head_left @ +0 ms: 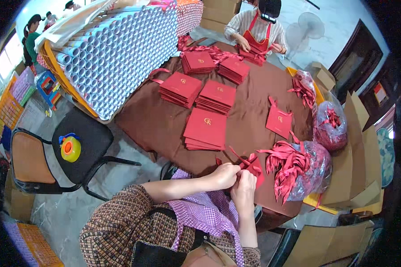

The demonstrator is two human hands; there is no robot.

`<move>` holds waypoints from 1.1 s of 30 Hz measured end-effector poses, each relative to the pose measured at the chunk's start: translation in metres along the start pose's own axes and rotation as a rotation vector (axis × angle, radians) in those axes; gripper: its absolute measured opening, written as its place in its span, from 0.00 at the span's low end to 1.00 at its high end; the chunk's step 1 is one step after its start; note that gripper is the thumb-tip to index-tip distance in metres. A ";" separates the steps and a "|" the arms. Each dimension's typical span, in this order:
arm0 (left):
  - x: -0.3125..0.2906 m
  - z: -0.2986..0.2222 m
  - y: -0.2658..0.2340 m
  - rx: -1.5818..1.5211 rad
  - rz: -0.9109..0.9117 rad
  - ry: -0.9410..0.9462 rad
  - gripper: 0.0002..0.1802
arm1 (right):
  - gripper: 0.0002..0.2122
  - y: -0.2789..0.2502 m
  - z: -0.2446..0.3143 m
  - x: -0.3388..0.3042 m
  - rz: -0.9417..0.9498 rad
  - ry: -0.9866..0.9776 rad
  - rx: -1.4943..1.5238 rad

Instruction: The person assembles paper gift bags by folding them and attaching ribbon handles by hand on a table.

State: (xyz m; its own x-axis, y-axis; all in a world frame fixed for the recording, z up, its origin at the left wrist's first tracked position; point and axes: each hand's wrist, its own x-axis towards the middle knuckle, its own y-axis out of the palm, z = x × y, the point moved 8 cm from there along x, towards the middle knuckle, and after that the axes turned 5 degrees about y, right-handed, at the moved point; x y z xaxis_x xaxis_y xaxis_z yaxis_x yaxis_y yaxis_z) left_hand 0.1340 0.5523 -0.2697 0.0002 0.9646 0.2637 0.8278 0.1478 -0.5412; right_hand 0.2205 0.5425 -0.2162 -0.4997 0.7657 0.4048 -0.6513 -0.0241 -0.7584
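Both hands, left hand (225, 174) and right hand (244, 186), pinch a light, floppy red ribbon (253, 163) beside the bag of ribbons (307, 171); it looks best gripped near its ends.

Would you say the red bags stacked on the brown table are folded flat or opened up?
Folded flat. The red bags lie in neat low piles on the brown table, each showing a flat square face. The left hand and right hand hold a red piece.

Flat red paper bags (206, 129) with a small gold emblem lie on the brown cloth-covered counter (156, 124) — red satin ribbons (287, 167) beside them. The apron (207, 213) is purple-and-white gingham; the sleeve (116, 222) a brown check — the tape dispenser (70, 148) orange and yellow.
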 end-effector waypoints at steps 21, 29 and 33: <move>-0.009 -0.014 -0.006 -0.093 0.269 -0.057 0.11 | 0.06 -0.022 0.006 0.013 0.217 -0.271 -0.271; -0.009 -0.013 -0.006 -0.104 0.448 0.143 0.10 | 0.05 -0.024 0.019 0.012 0.309 -0.318 -0.112; -0.008 -0.007 -0.002 -0.127 0.561 0.168 0.10 | 0.05 -0.026 0.024 0.010 0.306 -0.336 -0.079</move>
State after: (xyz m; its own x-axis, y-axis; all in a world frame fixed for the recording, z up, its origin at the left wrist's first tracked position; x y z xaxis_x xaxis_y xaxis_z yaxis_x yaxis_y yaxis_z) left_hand 0.1361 0.5424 -0.2648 0.5368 0.8385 0.0937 0.7362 -0.4112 -0.5375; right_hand 0.2189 0.5360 -0.1800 -0.8281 0.4799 0.2897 -0.4062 -0.1575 -0.9001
